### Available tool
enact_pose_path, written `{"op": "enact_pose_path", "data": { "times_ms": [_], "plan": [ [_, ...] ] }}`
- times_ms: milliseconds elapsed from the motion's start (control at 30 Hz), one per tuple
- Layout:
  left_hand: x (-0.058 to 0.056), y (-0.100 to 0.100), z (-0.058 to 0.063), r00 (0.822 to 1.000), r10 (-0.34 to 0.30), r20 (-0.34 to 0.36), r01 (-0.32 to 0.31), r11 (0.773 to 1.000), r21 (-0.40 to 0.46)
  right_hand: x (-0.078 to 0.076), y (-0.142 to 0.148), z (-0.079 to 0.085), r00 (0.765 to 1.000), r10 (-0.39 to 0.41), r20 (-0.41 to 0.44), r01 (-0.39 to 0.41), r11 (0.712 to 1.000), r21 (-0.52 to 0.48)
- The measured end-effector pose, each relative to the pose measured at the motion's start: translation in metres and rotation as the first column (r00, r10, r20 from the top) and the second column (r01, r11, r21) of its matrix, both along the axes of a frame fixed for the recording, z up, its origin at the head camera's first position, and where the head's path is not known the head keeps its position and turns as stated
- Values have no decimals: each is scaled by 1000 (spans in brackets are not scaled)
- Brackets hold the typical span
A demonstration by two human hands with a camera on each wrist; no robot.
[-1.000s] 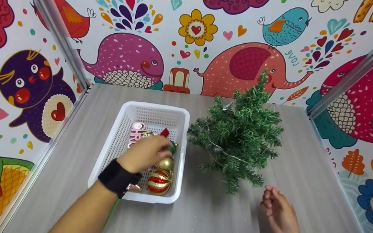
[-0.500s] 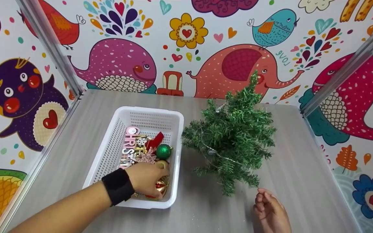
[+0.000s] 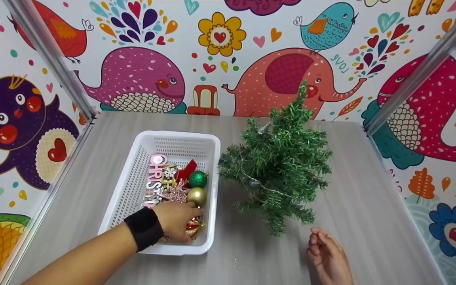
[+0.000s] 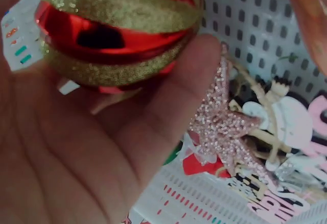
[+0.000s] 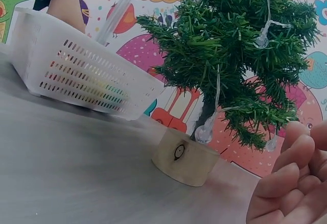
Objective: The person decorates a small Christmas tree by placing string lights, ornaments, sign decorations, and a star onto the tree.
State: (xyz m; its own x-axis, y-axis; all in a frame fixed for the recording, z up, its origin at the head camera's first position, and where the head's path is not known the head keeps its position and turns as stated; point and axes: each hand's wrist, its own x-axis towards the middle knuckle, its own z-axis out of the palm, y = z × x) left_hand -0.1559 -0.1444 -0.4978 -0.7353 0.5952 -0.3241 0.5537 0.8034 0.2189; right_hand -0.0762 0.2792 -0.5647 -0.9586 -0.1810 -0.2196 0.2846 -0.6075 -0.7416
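My left hand is down inside the white basket, its fingers curled round a red bauble with gold glitter stripes. Part of that bauble is hidden by the palm and fingers. Beyond the hand lie a plain gold bauble, a green glitter bauble and a pink glitter star. My right hand holds nothing; its fingers are loosely bent near the lower right branches of a small artificial Christmas tree. A string of clear lights hangs in those branches.
Pink and white letter ornaments and a red ribbon piece also lie in the basket. The tree stands on a round wooden base, right of the basket. Printed panels enclose the grey table at the back and sides.
My left hand has come from the far ornaments towards the near end of the basket and taken hold of the striped bauble. The right hand stays near the tree. The head view has shifted slightly.
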Motion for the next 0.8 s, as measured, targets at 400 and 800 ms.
{"op": "enact_pose_path", "data": {
  "times_ms": [400, 800],
  "plan": [
    [25, -12, 76, 992, 72, -100, -47, 972, 232, 8, -2, 41, 988, -66, -139, 67, 998, 2],
    [41, -3, 75, 985, 108, -134, -52, 929, 367, 18, -34, 59, 955, 36, -295, -55, 997, -58]
  ]
}}
